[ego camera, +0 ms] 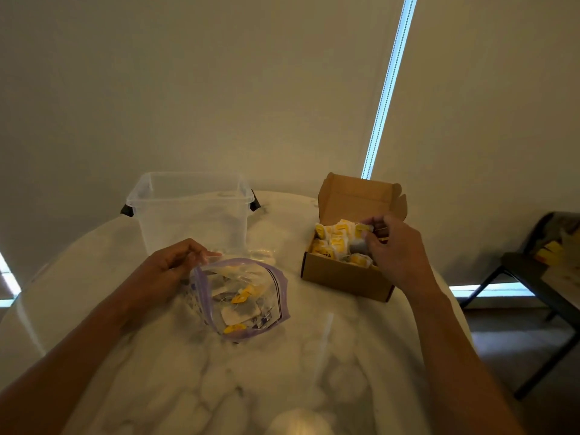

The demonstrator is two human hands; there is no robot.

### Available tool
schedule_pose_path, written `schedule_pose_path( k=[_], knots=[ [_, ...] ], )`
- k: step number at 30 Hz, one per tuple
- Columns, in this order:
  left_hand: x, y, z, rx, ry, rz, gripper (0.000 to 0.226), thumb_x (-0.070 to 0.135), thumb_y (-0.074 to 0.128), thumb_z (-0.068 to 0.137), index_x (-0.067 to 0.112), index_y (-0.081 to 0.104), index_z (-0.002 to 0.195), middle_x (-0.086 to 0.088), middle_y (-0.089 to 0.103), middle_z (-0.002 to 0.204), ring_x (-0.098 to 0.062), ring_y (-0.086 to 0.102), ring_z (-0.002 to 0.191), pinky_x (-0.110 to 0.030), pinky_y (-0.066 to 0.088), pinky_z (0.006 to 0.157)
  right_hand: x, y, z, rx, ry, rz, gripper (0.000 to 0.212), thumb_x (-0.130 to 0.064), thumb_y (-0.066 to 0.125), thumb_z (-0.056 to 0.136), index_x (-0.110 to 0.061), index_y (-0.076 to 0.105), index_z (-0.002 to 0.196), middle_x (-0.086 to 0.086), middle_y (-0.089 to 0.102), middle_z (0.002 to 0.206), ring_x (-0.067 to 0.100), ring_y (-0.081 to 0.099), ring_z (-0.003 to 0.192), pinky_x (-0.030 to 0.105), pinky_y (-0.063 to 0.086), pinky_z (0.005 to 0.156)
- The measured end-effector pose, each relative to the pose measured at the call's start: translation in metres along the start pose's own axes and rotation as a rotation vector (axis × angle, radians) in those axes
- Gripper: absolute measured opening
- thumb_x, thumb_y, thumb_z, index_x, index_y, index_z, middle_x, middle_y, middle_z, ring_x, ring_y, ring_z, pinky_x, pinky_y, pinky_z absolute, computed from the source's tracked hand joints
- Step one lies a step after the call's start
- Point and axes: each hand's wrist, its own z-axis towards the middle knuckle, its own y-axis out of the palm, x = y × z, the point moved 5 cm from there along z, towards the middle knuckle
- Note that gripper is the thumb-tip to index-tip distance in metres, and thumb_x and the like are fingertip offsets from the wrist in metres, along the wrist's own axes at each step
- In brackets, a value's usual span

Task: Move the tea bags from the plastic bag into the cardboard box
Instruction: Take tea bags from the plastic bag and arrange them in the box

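L fingers (196,253) tight on plastic bag (277,296); R fingers (375,239) round tea bag (357,246) in box (339,274).

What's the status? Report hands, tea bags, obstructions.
Left hand pinches rim of clear purple-edged plastic bag. Right hand holds yellow-tagged tea bag in open brown cardboard box. More tea bags in bag. Nothing between bag and box.

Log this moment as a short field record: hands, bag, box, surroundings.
left hand: pinches the rim of the clear purple-edged plastic zip bag
right hand: pinches a white yellow-tagged tea bag over the open brown cardboard box
in bag: a few tea bags
in box: many tea bags
behind bag: clear plastic tub
surface: white marble table
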Motion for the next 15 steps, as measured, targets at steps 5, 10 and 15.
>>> schedule_pose_path(
  k=[5,10,15],
  knots=[
    [-0.002,-0.002,0.003,0.001,0.018,0.067,0.02,0.003,0.051,0.115,0.006,0.069,0.107,0.004,0.081,0.131,-0.016,0.074,0.128,-0.058,0.053,0.117,0.002,0.008,0.0,-0.04,-0.065,-0.125,0.023,-0.01,0.075,0.097,-0.023,0.078,0.116,-0.007,0.073,0.11,-0.001,0.063,0.087,0.0,0.041,0.07],
    [0.0,-0.005,-0.001,0.001,0.024,0.087,0.029,0.0,0.054,0.113,0.019,0.069,0.098,0.005,0.081,0.131,-0.015,0.072,0.13,-0.059,0.053,0.116,-0.004,0.006,0.002,0.037,-0.068,-0.209,0.031,-0.013,0.083,0.09,-0.023,0.078,0.119,0.001,0.067,0.122,0.01,0.063,0.092,0.015,0.05,0.079],
    [0.004,-0.008,-0.003,0.051,0.046,0.114,0.04,0.002,0.056,0.113,0.031,0.07,0.09,0.006,0.081,0.129,-0.018,0.073,0.128,-0.062,0.053,0.115,-0.061,0.018,-0.027,-0.002,-0.248,0.036,0.016,-0.026,0.078,0.096,-0.024,0.078,0.112,-0.013,0.071,0.104,0.004,0.067,0.088,0.008,0.05,0.069]
  ],
)
